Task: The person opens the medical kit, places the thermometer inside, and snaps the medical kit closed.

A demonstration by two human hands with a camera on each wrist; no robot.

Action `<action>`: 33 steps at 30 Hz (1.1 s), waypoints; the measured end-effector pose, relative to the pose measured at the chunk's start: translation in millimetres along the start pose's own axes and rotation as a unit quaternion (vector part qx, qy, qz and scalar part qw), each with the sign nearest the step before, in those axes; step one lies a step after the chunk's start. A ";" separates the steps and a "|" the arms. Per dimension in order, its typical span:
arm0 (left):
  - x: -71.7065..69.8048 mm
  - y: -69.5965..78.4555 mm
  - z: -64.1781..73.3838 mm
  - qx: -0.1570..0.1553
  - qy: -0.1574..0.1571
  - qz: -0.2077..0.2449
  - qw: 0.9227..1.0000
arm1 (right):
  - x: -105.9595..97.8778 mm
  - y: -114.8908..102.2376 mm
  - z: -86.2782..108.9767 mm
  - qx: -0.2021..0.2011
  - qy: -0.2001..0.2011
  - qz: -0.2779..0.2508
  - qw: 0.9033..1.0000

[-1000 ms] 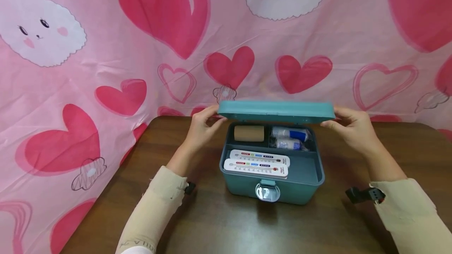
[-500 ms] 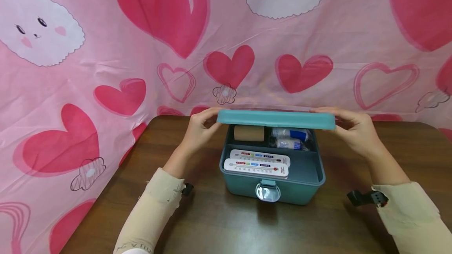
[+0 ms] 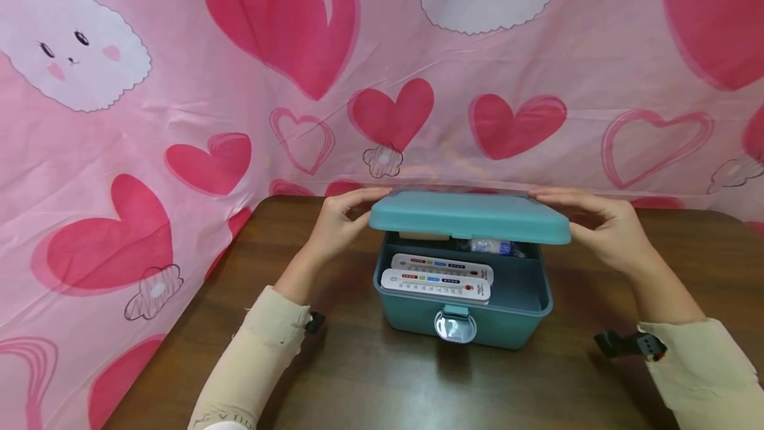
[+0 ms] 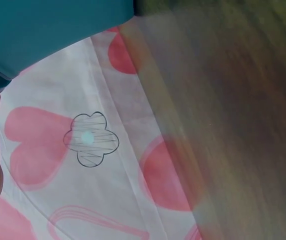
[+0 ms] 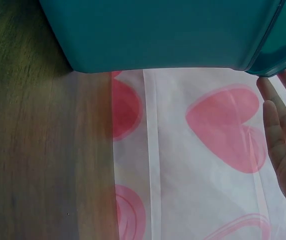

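A teal plastic storage box point(image 3: 504, 327) stands on the table, its hinged lid point(image 3: 468, 214) partly lowered and tilted over the back half. My left hand point(image 3: 335, 227) holds the lid's left end, thumb at the side and fingers towards the back corner. At the right end, my right hand point(image 3: 611, 231) holds it the same way; the right wrist view has its fingers point(image 5: 278, 112) at the lid's edge. Two white thermometers point(image 3: 436, 286) lie in the front compartment. Behind them, wrapped bandage rolls point(image 3: 492, 247) and a brown roll point(image 3: 425, 236) are mostly hidden under the lid.
A clear latch point(image 3: 455, 327) hangs at the box's front. The brown wooden table point(image 3: 370, 383) ends at a pink heart-print cloth point(image 3: 298, 18) behind and on the left. Both forearms wear beige sleeves point(image 3: 256, 357) with dark wrist cameras.
The lid has swung down and forward, so its top now shows and it covers most of the rear compartments. Both hands have followed it, staying at its ends.
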State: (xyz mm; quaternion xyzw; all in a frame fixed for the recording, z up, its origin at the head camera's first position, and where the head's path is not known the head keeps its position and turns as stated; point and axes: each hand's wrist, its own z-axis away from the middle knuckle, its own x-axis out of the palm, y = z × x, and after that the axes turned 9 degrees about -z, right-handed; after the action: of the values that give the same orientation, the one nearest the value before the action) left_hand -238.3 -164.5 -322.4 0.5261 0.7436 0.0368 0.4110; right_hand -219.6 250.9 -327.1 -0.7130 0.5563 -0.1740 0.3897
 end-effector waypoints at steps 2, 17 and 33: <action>0.1 1.2 2.4 -0.006 0.000 0.008 1.000 | 0.0 0.7 0.6 -0.012 -0.011 -0.015 1.000; -1.9 4.2 7.6 -0.014 -0.019 0.030 0.999 | -1.7 3.1 8.2 -0.020 -0.035 0.029 0.999; -0.2 7.4 12.3 0.004 -0.013 0.018 1.000 | -2.3 1.8 11.5 -0.005 -0.057 0.023 0.998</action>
State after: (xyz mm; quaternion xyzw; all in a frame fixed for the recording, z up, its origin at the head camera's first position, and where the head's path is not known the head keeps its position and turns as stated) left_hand -224.8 -166.0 -326.8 0.5418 0.7286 0.0342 0.4177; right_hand -213.7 257.0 -335.3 -0.7105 0.5505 -0.1212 0.4213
